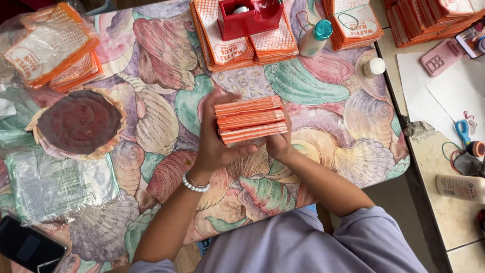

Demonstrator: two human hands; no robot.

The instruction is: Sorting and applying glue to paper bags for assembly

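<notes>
I hold a thick stack of orange paper bags (250,119) up over the shell-pattern tablecloth (166,126), near my chest. My left hand (214,141) wraps one end, fingers pressed together, thumb on the near side. My right hand (278,144) sits under the other end; I cannot tell how its fingers lie. I think the edges need squeezing evenly from both ends so no bag slips out. Farther off sit more orange bag piles (247,48), a red box (247,17) and a teal-capped bottle (314,38).
</notes>
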